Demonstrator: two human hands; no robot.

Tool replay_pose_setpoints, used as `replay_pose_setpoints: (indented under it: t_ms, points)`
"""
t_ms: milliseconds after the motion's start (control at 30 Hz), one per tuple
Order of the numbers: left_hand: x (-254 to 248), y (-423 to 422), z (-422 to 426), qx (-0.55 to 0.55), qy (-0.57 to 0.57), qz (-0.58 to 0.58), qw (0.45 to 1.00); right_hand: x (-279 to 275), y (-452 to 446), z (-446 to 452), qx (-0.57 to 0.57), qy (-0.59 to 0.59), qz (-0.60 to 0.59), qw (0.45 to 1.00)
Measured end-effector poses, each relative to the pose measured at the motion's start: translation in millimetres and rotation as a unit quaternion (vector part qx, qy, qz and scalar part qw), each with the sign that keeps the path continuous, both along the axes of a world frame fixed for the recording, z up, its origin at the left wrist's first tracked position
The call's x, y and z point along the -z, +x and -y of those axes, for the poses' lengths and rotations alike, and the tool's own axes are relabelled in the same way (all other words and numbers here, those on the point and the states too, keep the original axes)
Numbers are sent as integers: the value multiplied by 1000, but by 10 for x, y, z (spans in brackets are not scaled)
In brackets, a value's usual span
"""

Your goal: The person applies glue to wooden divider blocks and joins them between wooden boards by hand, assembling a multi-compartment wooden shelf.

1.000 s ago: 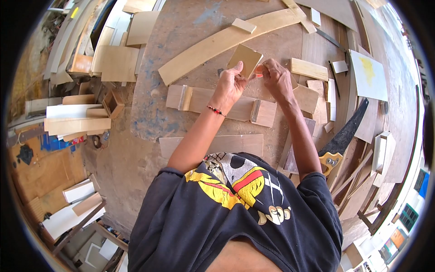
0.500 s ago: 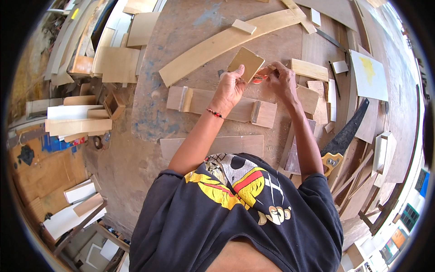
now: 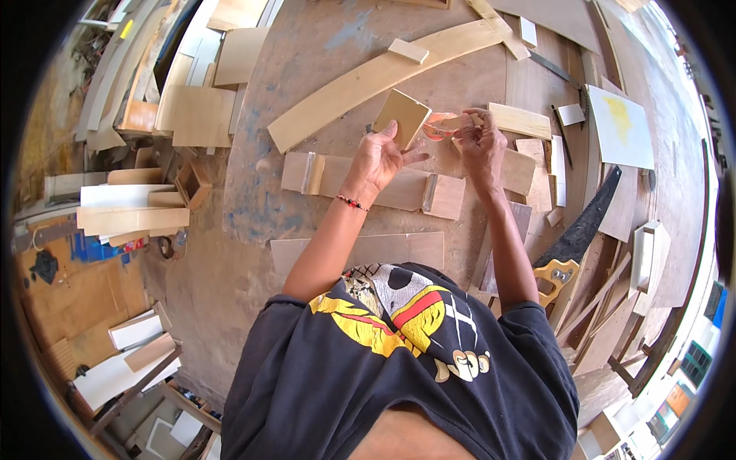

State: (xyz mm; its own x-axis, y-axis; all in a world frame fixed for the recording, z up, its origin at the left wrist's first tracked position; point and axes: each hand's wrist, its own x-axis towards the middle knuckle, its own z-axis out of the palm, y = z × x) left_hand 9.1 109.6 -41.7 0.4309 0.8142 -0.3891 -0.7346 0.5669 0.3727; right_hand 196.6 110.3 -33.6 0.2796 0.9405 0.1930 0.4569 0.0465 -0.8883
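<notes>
Above the bench (image 3: 307, 46), held the block (image 3: 406, 115) tilted in the left hand (image 3: 376, 159), with thumb pressed to its face, palm only partly closed and at least one finger sticking out past its near edge. Could not see how well supported underneath. Pinched the orange strip (image 3: 441, 130) by its right end in the right hand (image 3: 483, 146), with fingertips drawn nearly together; could not tell whether free of the block or touching it at the other end. Had the strip between both hands, just beside the block's right edge, beyond the plank (image 3: 410, 188) and near the short board (image 3: 525, 120). Risked dropping the block through so partial a hold, perhaps chipping a corner on the plank. Risked creasing or tearing the strip by tugging too hard from one end, or losing it through too light a pinch. Swinging the right forearm carelessly outward, could have nudged the saw (image 3: 586, 215)
</notes>
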Motion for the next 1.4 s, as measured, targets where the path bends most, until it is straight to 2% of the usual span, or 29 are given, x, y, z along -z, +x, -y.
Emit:
replay_pose_setpoints:
  t_ms: [33,133,200,233,300,400,533,600,833,867,900,933,1033,1133,1200,1267,1333,1400]
  points:
    - [-22,-8,30,1,0,0,1000,8,3,4,1,0,0,1000]
    - [-37,-52,53,-16,-2,0,1000,15,-1,-5,-46,105,124,986]
    - [59,-132,48,-42,-41,-89,994,-14,-8,12,-43,84,116,989]
    - [99,-157,32,-42,-40,-88,994,-27,-8,23,-43,62,107,991]
    - [148,-191,-30,-6,-27,-254,967,-5,-5,33,-40,62,104,992]
    - [142,-187,-93,0,0,-307,952,-6,5,42,-21,47,101,994]
    - [64,-241,-37,7,4,-268,963,37,57,0,26,46,66,996]
    - [65,-291,64,16,3,-312,950,68,86,-21,32,27,37,998]
    - [80,-459,405,-30,24,-347,937,116,58,9,40,-14,-30,999]
    - [98,-479,458,-19,43,-410,911,102,48,17,34,-14,-33,999]
    - [87,-497,514,-8,61,-470,880,74,42,26,39,-16,14,999]
    - [59,-512,589,-12,59,-472,879,42,46,34,44,-18,61,997]
    - [9,-583,859,61,141,-577,802,29,73,52,57,-31,76,995]
    - [65,-596,1106,2,127,-602,788,92,175,72,69,-45,80,993]
    - [59,-626,1194,-16,137,-604,785,107,198,99,96,36,124,987]
    - [-25,-650,1243,-53,156,-642,749,-240,73,243,105,38,127,986]
    - [-189,-671,1249,-53,163,-660,731,-543,-118,455,28,91,162,982]
    - [-360,-702,1259,-47,172,-678,713,-667,-374,698,-153,47,134,978]
